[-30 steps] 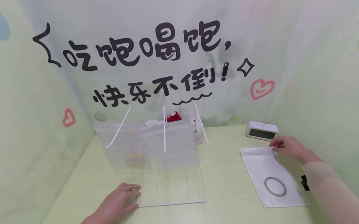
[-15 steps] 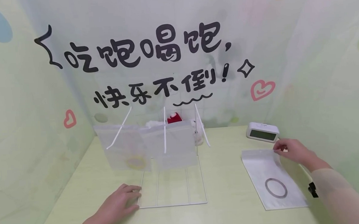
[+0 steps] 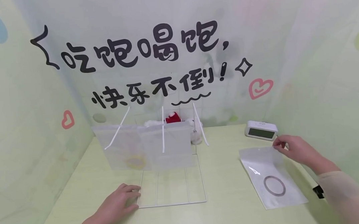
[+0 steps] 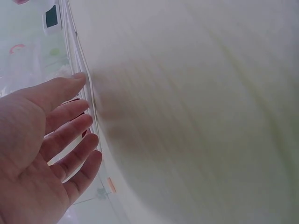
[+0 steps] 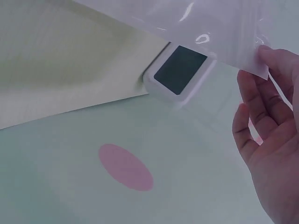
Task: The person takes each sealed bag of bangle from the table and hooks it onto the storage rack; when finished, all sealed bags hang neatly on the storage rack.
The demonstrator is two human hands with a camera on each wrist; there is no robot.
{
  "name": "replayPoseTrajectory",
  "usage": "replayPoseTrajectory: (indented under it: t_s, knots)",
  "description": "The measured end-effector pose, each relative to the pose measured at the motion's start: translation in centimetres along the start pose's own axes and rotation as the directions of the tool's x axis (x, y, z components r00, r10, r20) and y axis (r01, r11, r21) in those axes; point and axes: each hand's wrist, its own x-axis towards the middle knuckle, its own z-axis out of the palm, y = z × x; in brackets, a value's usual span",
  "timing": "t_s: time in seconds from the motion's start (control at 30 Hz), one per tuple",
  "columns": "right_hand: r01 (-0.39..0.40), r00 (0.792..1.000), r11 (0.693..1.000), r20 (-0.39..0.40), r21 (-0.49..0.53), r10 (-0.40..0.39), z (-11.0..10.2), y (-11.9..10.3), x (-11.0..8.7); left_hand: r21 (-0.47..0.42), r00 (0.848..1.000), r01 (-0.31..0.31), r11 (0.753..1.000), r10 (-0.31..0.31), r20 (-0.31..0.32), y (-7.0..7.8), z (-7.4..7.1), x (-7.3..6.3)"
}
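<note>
My left hand (image 3: 118,201) rests on the table with its fingertips at the left side of a white wire rack's base (image 3: 171,204). In the left wrist view its fingers are loosely extended against the wire. On the right, my right hand (image 3: 293,147) pinches the top right corner of a translucent zip bag (image 3: 260,162) between thumb and fingers. The bag's upper end is raised; a greyish ring (image 3: 274,185) shows on its lower half. Two similar bags hang on the rack, a left bag (image 3: 117,141) with a yellowish ring shape and a right bag (image 3: 174,139).
A white digital clock (image 3: 261,130) stands behind the held bag. Plush toys (image 3: 195,131) sit behind the rack. A small black object (image 3: 318,191) lies by the right forearm. Printed curtains border the pale table (image 3: 224,177) at back and sides.
My right hand has pinched the bag's corner and raised its upper end slightly off the table. The hanging right bag has shifted a little left. My left hand stays at the rack.
</note>
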Motion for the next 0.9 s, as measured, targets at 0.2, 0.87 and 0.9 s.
replayPoseTrajectory:
  t_s: [0.2,0.87,0.9]
  knots:
    - [0.034,0.998,0.999,-0.057,0.011,-0.033,-0.9,-2.1,-0.4,-0.004,1.0,0.01,1.0,-0.01,0.012,-0.1,0.2,-0.4]
    - [0.197,0.96,0.98,-0.2,-0.003,-0.194,-4.6,-7.2,0.0,-0.017,1.0,-0.013,1.0,0.013,-0.017,-0.1,0.1,-0.1]
    - [0.201,0.959,0.98,-0.202,-0.001,-0.197,-4.7,-7.4,0.1,-0.017,1.0,-0.014,1.0,0.014,-0.02,-0.1,0.1,-0.2]
